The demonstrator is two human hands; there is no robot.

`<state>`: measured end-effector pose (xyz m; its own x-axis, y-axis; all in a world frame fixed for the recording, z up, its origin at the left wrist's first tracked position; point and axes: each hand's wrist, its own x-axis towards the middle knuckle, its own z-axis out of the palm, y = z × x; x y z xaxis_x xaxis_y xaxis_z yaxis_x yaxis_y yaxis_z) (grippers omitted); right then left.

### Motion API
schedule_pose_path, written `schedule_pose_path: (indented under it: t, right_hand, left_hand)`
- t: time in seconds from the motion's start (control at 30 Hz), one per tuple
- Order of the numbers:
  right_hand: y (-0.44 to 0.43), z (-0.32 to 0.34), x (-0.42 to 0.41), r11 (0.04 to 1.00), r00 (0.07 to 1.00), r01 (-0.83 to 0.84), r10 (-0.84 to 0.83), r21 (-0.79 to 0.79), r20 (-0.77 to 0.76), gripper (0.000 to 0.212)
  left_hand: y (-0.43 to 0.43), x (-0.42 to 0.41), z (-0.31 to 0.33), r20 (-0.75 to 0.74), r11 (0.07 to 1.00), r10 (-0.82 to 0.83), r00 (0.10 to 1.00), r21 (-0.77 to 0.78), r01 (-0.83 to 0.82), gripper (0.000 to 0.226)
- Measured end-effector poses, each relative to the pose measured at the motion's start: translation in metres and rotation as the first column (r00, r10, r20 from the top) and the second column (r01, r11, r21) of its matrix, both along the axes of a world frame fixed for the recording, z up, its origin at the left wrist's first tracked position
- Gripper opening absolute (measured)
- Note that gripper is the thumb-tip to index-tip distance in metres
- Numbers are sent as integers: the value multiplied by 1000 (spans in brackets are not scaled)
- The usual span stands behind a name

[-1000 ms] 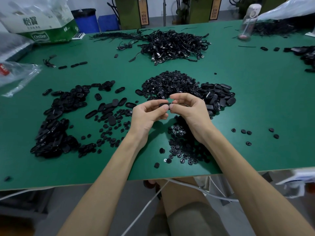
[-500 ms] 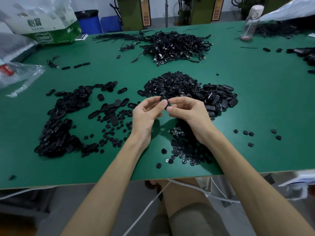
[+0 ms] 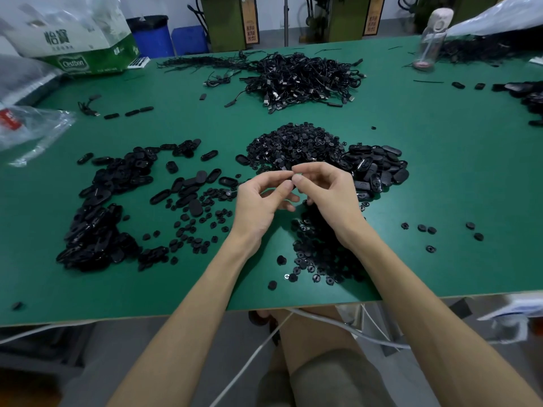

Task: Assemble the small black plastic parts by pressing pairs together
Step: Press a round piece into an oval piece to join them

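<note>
My left hand (image 3: 258, 201) and my right hand (image 3: 329, 195) meet fingertip to fingertip above the green table (image 3: 455, 177). Thumbs and forefingers of both pinch a small black part, which is almost wholly hidden between them. Behind the hands lies a heap of small round black parts (image 3: 293, 145), with a heap of black oval shells (image 3: 379, 165) to its right. Under my right wrist spreads another patch of round parts (image 3: 323, 254). More oval pieces (image 3: 108, 207) are piled at the left, and loose round ones (image 3: 199, 227) are scattered beside them.
A tangle of black cables (image 3: 302, 77) lies at the back centre. A green and white carton (image 3: 82, 51) and a clear plastic bag (image 3: 32, 127) sit at the far left, a clear bottle (image 3: 429, 39) at the back right. The table's front edge (image 3: 117, 314) runs under my forearms.
A black part showed between my fingertips half a second ago; now the fingertips have closed over it and it is nearly hidden. Both hands stay in the same place.
</note>
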<state>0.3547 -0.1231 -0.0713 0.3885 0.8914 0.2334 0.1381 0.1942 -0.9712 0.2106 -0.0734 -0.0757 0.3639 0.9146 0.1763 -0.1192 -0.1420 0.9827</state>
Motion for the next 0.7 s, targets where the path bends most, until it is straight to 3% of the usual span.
schedule_pose_path:
  t: [0.43, 0.7]
  right_hand:
    - [-1, 1, 0, 1000, 1000, 31, -31, 0, 3, 13]
    - [-1, 1, 0, 999, 995, 45, -46, 11, 85, 12]
  left_hand:
    - [-1, 0, 0, -42, 1000, -7, 999, 19, 7, 27]
    - [-3, 0, 3, -32, 1000, -9, 999, 19, 10, 28]
